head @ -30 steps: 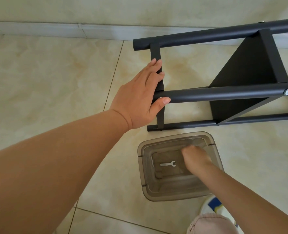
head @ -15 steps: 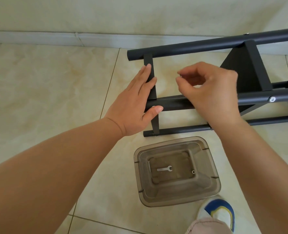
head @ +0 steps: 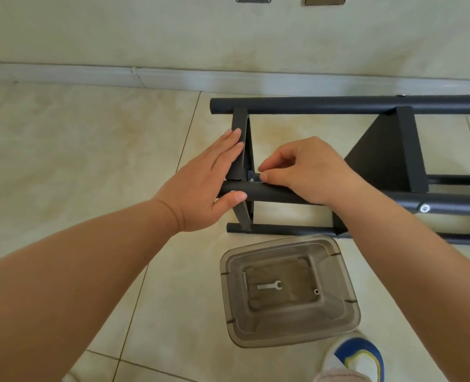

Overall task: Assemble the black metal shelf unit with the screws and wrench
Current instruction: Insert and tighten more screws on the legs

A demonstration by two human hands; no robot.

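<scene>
A: Shelf unit (head: 377,158) on its side on the tiled floor (head: 63,150), just in front of the wall, and we go left to right. The left hand (head: 203,186) stays flat on the end bracket (head: 239,144), fingers straight and together, thumb under the near tube (head: 272,193).

B: And the right hand (head: 305,172)? A second ago it was down in the plastic tub (head: 288,290).

A: Up now, at the joint by the bracket, thumb and forefinger pinched on a small fastener (head: 251,179). Looks like a screw or nut; too small to tell which.

B: So hand-starting the thread, I'd say, before any tightening.

A: Agreed. The wrench (head: 269,285) lies untouched in the tub with one small ring-shaped piece (head: 316,291) beside it.

B: Anything in the way?

A: The tub sits just beside the lowest tube (head: 280,230), and a shoe (head: 357,357) is near the tub. The joint itself is tight between bracket and tube, little room for fingers. Farther right, one fitted screw head (head: 424,208) shows on the near tube.
</scene>
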